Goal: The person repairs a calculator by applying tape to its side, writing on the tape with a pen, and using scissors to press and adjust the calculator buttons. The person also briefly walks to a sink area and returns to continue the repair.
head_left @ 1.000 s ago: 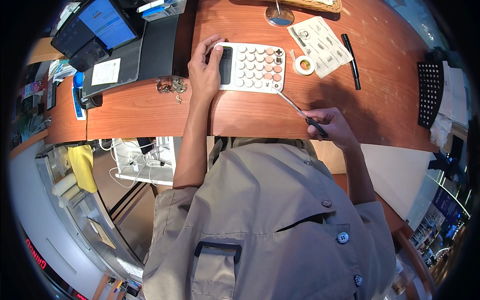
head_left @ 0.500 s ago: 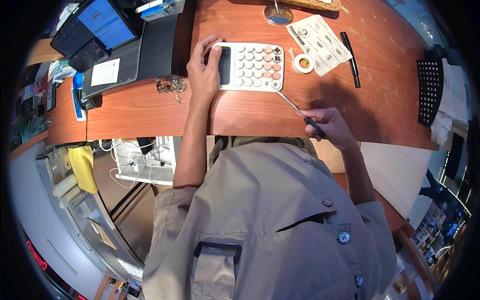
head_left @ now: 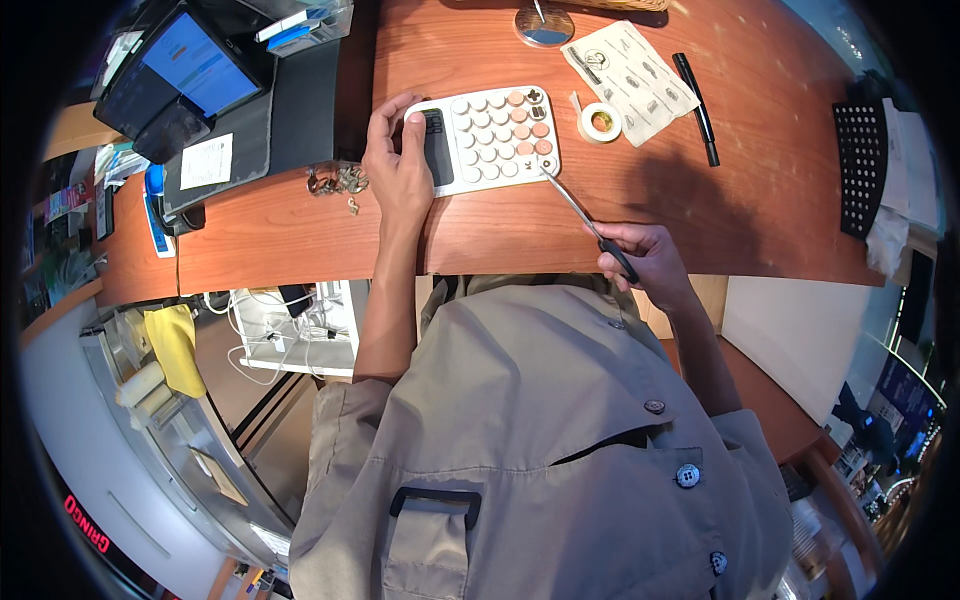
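A white calculator (head_left: 490,140) with round white and peach keys lies on the wooden desk, its dark display on the left. My left hand (head_left: 400,165) is closed on its left edge, thumb on top beside the display and fingers around the far corner. In my right hand (head_left: 648,262) is a slim metal-shafted tool (head_left: 572,204) with a black handle; its exact kind is unclear. The tool's tip meets the calculator's near right corner, by the lowest keys. Whether the tip presses into it, I cannot tell.
A roll of tape (head_left: 600,123), a printed paper sheet (head_left: 632,85) and a black marker (head_left: 697,110) lie to the right. Left stands a screen (head_left: 185,65) on a black stand, with small metal pieces (head_left: 340,180) beside it. A perforated black holder (head_left: 862,175) is far right.
The calculator has turned slightly counterclockwise and shifted a little left with my left hand. My right hand and the tool have moved slightly left, tip still at the same corner.
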A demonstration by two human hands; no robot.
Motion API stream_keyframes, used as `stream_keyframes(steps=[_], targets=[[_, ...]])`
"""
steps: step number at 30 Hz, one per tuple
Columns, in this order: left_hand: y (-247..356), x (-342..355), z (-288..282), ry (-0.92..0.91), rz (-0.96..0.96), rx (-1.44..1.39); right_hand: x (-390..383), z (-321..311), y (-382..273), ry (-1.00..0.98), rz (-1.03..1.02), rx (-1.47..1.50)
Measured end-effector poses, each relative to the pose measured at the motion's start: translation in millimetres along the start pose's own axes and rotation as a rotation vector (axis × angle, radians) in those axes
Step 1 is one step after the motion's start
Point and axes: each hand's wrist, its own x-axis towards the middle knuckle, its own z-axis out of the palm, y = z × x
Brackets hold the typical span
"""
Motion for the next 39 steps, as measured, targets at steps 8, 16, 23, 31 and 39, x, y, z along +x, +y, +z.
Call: stream_keyframes(steps=[8,16,23,31,39], targets=[[-2,0,0,-0.008,0.019,-0.031,-1,7,-3,0.022,0.033,0.057],[0,0,1,-0.009,0.011,-0.028,-5,22,2,0.078,0.07,0.13],[1,1,1,-0.015,0.034,-0.011,-8,39,8,0.104,0.02,0.205],[0,0,0,-0.021,0.028,-0.041,-6,55,17,0.11,-0.016,0.268],[0,0,1,-0.02,0.019,-0.054,-8,71,18,0.176,-0.002,0.266]])
